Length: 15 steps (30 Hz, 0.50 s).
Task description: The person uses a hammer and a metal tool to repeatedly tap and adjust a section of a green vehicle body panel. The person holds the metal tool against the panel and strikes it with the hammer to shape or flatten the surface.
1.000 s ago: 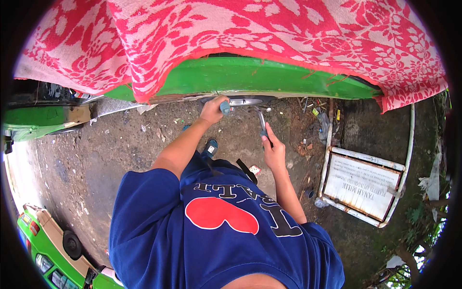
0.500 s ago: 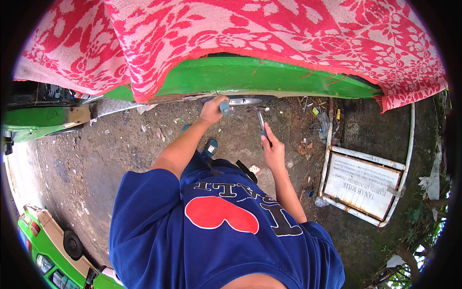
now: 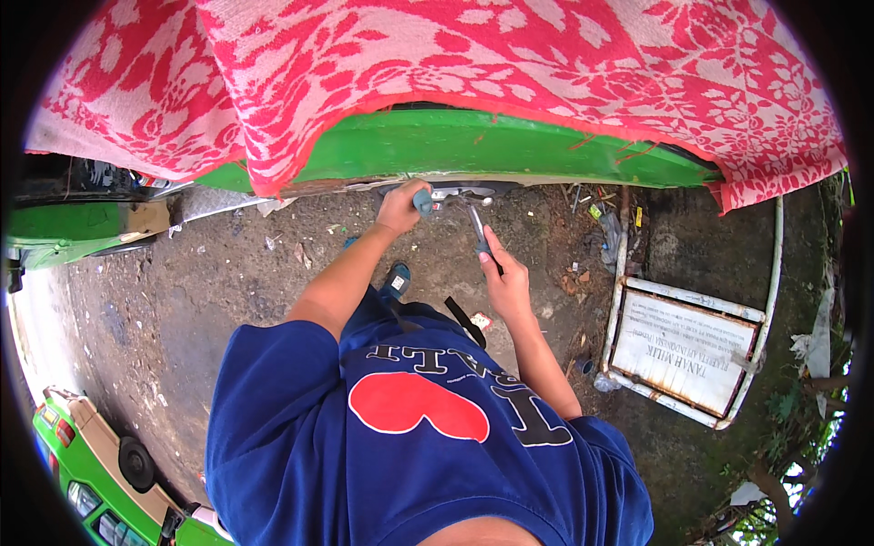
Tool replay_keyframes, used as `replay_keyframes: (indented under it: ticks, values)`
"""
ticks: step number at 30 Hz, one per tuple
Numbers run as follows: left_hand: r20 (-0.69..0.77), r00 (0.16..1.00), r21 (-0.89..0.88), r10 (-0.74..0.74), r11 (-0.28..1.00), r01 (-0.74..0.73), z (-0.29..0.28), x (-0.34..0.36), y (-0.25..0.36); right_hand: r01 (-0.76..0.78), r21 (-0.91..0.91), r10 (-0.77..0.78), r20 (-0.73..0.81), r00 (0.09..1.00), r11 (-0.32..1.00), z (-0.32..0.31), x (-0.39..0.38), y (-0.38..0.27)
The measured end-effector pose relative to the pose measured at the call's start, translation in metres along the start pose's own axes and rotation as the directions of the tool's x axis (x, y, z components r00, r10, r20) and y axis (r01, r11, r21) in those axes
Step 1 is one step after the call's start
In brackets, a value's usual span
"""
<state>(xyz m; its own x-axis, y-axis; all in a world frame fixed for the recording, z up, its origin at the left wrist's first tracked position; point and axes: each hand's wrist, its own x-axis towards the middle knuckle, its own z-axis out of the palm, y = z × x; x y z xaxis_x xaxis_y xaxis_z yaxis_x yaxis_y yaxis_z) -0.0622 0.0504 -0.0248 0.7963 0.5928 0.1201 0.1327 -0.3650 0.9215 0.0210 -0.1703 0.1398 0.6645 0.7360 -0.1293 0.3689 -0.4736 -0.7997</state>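
Observation:
My left hand [image 3: 397, 211] is closed around a tool with a thick, round teal handle [image 3: 423, 202], up against the lower edge of a green car body panel [image 3: 510, 141]. The tool's far end is hidden by my hand and the panel's edge. To its right, my right hand [image 3: 506, 282] grips a hammer [image 3: 478, 227] with a metal shaft and a dark grip. Its head lies just right of the teal handle, apart from it. Part of a wheel shows below the panel, behind the hammer head.
A red and pink floral cloth [image 3: 510, 55] drapes over the car. On the right, a rusty white-framed sign [image 3: 687, 350] lies on the dirt ground [image 3: 228, 255]. Green and beige vehicles [image 3: 127, 455] stand at the left. Litter and a plastic bag [image 3: 612, 232] lie about.
My right hand has swung the hammer to the left, bringing its head closer to the teal handle. The left hand stays nearly in place.

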Motion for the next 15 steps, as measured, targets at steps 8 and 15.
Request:
replay_keyframes:
  ticks: [8,15]
  values:
    - [-0.014,0.998,0.075,0.055,0.996,-0.053,0.011,-0.002,-0.017,0.077,-0.221,-0.059,0.085,0.995,0.972,0.033,0.025,-0.002]
    - [-0.078,0.997,-0.004,-0.017,1.0,0.017,0.009,-0.013,-0.009,0.052,0.029,-0.048,-0.123,0.991,0.998,0.009,0.016,0.01]
